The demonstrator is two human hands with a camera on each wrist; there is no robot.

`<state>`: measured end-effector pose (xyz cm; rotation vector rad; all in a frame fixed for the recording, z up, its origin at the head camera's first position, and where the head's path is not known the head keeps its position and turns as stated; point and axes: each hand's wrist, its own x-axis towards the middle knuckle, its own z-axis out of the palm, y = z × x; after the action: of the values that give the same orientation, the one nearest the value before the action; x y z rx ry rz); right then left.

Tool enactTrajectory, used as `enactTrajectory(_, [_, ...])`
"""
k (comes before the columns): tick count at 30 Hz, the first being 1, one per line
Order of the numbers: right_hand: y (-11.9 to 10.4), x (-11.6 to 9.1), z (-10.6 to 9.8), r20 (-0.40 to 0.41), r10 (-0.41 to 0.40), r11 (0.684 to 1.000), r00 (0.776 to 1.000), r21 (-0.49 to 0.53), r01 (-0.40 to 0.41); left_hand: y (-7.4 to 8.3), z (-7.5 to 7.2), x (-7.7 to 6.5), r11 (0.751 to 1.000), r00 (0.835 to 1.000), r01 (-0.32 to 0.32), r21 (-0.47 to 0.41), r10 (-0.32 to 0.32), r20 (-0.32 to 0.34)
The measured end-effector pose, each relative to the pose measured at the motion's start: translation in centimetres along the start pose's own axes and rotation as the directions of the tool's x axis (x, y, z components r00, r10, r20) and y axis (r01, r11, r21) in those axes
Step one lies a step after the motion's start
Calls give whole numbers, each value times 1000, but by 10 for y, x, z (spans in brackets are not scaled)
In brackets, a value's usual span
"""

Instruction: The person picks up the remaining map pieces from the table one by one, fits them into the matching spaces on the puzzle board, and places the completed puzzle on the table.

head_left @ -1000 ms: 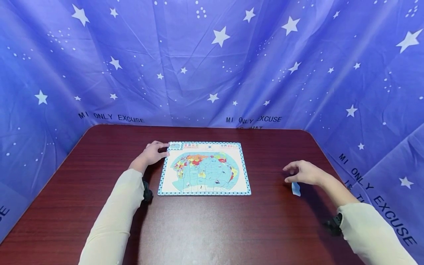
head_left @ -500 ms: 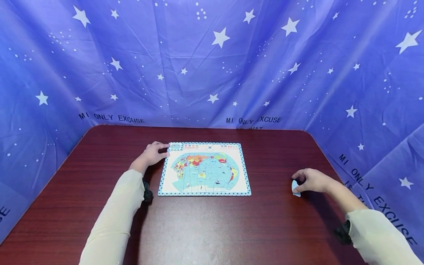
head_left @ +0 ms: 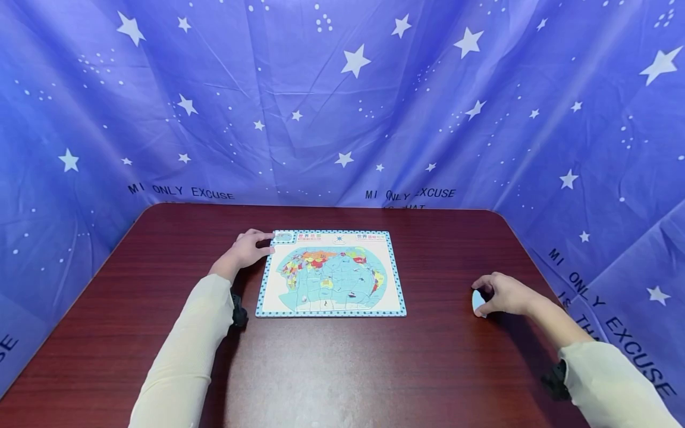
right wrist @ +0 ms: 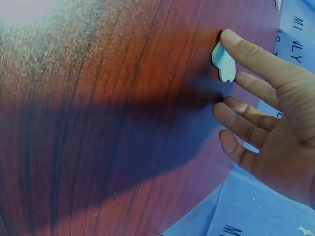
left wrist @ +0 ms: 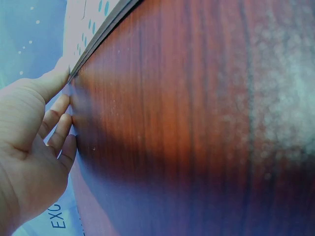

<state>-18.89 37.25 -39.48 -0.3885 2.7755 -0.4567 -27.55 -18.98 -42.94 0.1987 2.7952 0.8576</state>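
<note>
A world-map jigsaw board (head_left: 398, 285) with a dotted blue border lies flat on the table. My left hand (head_left: 247, 248) touches its far left corner, thumb and forefinger spread at the edge. In the left wrist view, the thumb meets the board's edge (left wrist: 101, 34) while the other fingers extend with little bend. Well to the right of the board, my right hand (head_left: 505, 293) pinches a small pale blue puzzle piece (head_left: 478, 303) between thumb and forefinger. The right wrist view shows the piece (right wrist: 225, 64) at the table surface, its remaining fingers loosely bent.
The dark red wooden table (head_left: 332, 368) has a glare patch near the front. Blue curtains with white stars (head_left: 299, 142) enclose its back and sides. Black devices sit at the left wrist (head_left: 239, 312) and right wrist (head_left: 556, 380).
My right hand has come down and slightly right onto the puzzle piece and closed thumb and forefinger on it; the piece has turned or tilted slightly. The left hand and board stay put.
</note>
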Motion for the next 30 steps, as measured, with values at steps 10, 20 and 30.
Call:
enactTrajectory(10, [-3,3,1,-9,-13,999,1000,30,13,0,0,-1,1000,1000,11,-9,-11,2])
enactTrajectory(20, [-14,11,6,10,13,985,1000,170,-15,-2,2,0,1000,1000,15,-5,-15,1])
enactTrajectory(30, [-18,17,7,-24,28,981,999,190,-23,0,1,-1,1000,1000,5,-11,-5,1])
